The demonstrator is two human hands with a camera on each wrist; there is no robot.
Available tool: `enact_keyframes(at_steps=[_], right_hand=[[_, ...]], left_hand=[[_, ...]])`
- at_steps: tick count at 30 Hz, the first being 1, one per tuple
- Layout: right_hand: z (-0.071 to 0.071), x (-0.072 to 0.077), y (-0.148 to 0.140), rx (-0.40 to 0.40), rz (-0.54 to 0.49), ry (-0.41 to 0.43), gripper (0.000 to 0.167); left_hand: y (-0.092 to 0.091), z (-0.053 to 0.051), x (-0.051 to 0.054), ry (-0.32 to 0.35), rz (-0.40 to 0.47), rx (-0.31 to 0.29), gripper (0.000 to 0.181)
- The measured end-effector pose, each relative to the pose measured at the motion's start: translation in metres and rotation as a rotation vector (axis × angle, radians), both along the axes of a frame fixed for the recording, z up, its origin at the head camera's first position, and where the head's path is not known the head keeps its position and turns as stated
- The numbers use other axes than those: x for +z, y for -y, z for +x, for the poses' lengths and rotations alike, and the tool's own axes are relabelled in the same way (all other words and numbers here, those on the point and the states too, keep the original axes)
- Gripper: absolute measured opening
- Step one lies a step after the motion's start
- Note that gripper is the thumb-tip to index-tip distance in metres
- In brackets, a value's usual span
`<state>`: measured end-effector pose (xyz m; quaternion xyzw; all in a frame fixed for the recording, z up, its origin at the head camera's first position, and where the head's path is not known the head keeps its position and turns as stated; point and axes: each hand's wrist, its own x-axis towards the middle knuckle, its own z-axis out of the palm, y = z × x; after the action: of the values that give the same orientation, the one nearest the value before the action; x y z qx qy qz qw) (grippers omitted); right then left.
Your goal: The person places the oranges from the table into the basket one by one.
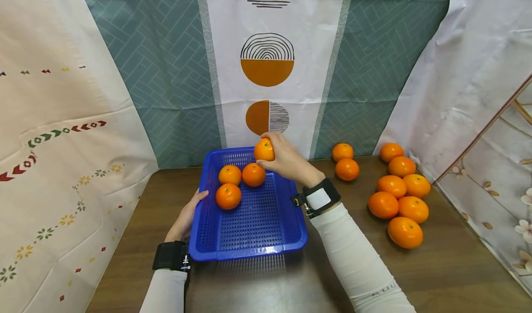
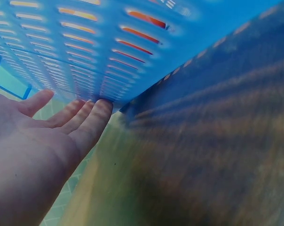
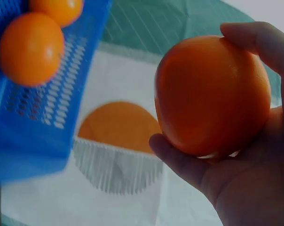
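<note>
Above the far edge of a blue plastic basket (image 1: 262, 256), my right hand (image 1: 287, 159) grips an orange (image 1: 264, 150) between thumb and fingers. The right wrist view shows this glossy orange (image 3: 210, 96) close up, held off to the side of the basket wall. Three oranges, one of them nearest the front (image 1: 228, 196), lie in the basket's left rear part. At the basket's left side, my left hand (image 1: 184, 216) touches the outer wall. Its extended fingers (image 2: 88, 125) rest against the slotted plastic in the left wrist view.
Several oranges (image 1: 398, 207) lie grouped on the right of the brown wooden table (image 1: 316, 276). Two more, including this orange (image 1: 347, 169), sit behind, nearer the basket. A patterned cloth (image 1: 266, 91) hangs behind the table, with pale cloths on both sides.
</note>
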<state>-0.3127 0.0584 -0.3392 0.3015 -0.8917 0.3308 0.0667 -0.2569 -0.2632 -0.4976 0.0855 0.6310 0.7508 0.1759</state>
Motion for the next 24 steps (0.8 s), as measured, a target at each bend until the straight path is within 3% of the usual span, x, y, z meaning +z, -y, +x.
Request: enact_keyframes(at_steps=[7,18,24], right_hand=[[-0.004,-0.02,0.023,0.044,0.103,0.191,0.068],[-0.002,-0.042,0.045,0.054,0.259,0.298,0.069],[0.0,-0.052,0.047,0.063,0.319,0.289,0.064]], left_hand=[[-0.002,0.0,-0.001,0.009,0.02,0.002,0.065],[-0.003,0.0,-0.001,0.013,0.024,-0.002,0.065],[-0.002,0.0,0.0,0.019,0.017,0.011,0.065]])
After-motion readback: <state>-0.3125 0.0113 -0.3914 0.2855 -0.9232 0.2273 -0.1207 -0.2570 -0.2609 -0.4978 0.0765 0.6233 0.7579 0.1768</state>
